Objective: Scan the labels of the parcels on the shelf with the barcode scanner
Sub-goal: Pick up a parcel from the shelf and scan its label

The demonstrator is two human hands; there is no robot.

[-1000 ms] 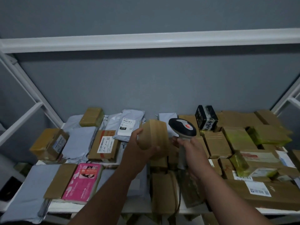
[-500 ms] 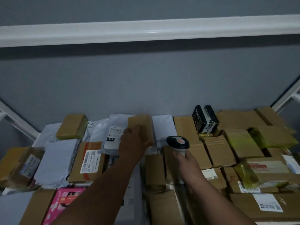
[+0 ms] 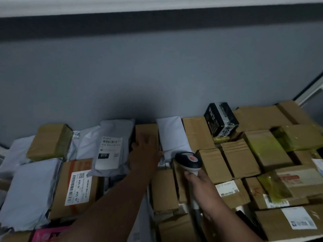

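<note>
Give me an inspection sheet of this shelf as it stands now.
Surface: shelf, only its white front edge shows at lower right; the rest is covered by parcels.
Job's things: barcode scanner held upright by its handle; brown parcel at the back by the wall; grey mailer labelled 010; box with long barcode label.
Clutter: black printed box on top of the cartons; pink packet at the lower edge.
Hands: left hand rests flat on the brown parcel; right hand grips the scanner.
Cables: nothing seen.
Surroundings: grey wall; white rail overhead.
</note>
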